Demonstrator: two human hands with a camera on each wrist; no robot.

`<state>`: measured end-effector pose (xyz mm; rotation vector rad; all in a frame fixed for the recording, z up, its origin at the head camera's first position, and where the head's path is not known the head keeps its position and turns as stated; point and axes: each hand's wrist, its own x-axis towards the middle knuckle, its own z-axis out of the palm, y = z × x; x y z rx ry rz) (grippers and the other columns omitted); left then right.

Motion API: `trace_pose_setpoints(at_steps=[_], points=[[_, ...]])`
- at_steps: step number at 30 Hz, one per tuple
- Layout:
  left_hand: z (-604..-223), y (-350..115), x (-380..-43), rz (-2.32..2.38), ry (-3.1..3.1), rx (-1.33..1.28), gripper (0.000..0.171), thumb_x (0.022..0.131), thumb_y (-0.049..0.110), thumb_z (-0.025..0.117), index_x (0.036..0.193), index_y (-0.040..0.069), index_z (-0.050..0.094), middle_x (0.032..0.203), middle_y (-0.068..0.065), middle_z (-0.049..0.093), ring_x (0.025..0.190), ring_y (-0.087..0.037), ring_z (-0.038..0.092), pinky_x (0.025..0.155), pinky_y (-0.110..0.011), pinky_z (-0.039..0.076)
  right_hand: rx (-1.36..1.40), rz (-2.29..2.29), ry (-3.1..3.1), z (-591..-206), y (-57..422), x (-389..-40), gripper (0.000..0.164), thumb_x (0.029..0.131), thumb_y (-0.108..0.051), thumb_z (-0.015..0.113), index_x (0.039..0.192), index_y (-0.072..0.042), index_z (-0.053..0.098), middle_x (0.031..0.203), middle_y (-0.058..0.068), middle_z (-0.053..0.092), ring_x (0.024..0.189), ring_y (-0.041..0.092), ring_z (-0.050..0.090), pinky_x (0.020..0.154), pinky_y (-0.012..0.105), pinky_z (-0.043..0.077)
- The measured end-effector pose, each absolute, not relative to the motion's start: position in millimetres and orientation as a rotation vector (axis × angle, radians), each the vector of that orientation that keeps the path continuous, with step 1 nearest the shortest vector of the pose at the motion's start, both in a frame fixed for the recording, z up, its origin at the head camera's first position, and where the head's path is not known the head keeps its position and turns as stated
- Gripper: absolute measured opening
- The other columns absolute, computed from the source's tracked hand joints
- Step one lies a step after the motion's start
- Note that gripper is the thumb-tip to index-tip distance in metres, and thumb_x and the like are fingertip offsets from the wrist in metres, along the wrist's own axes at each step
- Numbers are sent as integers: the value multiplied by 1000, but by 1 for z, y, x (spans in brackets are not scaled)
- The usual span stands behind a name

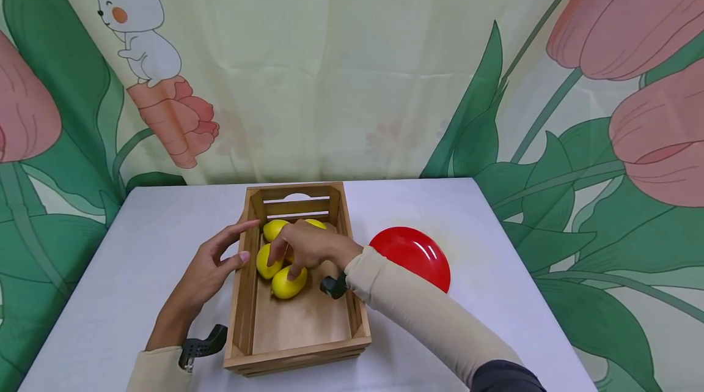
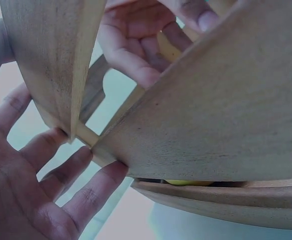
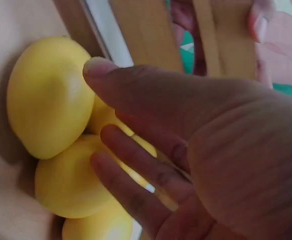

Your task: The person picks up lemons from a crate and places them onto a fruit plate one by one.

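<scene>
Several yellow lemons lie in a wooden crate (image 1: 297, 348). Over them is my right hand (image 1: 310, 245), palm down, its thumb beside the front lemon (image 1: 289, 284) and its fingers reaching among the others. In the right wrist view that lemon (image 3: 50, 97) sits at the thumb tip, and the fingers are loosely bent and spread beside a second lemon (image 3: 73, 177). No lemon is plainly gripped. At the crate's left wall, my left hand (image 1: 211, 263) touches the slats with extended fingers. The left wrist view shows its fingertips (image 2: 113, 172) against the outer slats.
A red plate (image 1: 412, 254) lies on the white table (image 1: 456, 214) to the right of the crate, partly covered by my right sleeve. Behind the table hangs a curtain (image 1: 330, 74) printed with a rabbit and tulips. The crate's slatted walls surround the lemons.
</scene>
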<state>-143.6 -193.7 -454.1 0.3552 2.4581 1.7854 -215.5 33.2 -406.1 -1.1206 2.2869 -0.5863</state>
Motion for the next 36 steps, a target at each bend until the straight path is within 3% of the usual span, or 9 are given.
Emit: trace_pose_setpoints(at_steps=[10, 22, 36], points=[[-454, -193, -145, 1797, 2473, 383, 50, 99, 20, 61, 146, 30, 48, 160, 6, 35, 153, -33, 18, 113, -77, 12, -1148, -469, 2264, -410, 31, -211, 39, 72, -8, 88, 107, -21, 79, 104, -11, 75, 101, 8, 65, 90, 16, 50], [-456, -193, -146, 1800, 2469, 384, 49, 100, 20, 60, 147, 30, 48, 160, 7, 35, 153, -33, 18, 114, -77, 12, -1196, -293, 2195, -413, 26, -206, 42, 72, -10, 88, 109, -25, 77, 107, -16, 71, 102, 5, 60, 95, 17, 48], [-458, -193, -144, 1814, 2460, 373, 50, 100, 19, 59, 148, 26, 47, 160, 6, 34, 152, -32, 19, 114, -77, 12, -1164, -176, 2123, -415, 27, -203, 51, 73, -12, 88, 118, -32, 73, 117, -15, 68, 106, 10, 59, 88, 18, 49]])
